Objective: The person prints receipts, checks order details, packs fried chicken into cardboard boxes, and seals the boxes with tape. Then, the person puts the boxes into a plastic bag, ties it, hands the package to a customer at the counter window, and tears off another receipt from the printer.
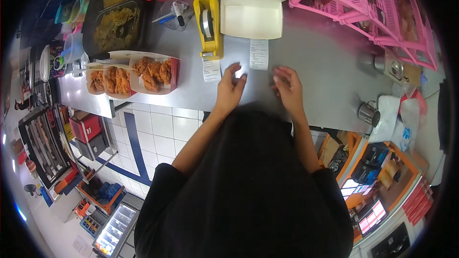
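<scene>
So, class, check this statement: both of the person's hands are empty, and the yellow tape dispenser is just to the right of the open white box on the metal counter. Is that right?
Not quite: the yellow tape dispenser is just to the left of the open white box, as the head view shows. The left hand and right hand are indeed empty.

Both receipts (pixel 258 56) carry print — too small to read.

The flat, grey metal table (pixel 330 86) is brightly lit; white shine is seen at its left end; side edges are bent; corners are left black.
</scene>
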The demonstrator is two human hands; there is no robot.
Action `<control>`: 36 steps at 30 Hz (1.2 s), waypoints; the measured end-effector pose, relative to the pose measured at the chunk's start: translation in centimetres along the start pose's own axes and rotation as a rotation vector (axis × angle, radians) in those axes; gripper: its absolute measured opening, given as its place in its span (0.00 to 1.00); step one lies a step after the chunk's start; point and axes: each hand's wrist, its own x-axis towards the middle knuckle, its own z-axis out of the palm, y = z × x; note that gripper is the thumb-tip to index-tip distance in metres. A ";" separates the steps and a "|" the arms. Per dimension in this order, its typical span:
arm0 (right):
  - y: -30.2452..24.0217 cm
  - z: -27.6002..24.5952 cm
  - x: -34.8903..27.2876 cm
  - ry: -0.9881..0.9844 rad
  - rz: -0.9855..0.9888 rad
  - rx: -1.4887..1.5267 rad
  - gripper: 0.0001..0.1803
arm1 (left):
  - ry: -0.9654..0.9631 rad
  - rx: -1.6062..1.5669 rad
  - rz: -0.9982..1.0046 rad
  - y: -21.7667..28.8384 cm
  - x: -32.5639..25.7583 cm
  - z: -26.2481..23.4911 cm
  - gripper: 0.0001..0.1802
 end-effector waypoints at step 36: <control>-0.1 2.6 4.1 -0.094 -0.237 -0.728 0.29 | 0.015 0.384 0.237 1.0 3.1 1.3 0.30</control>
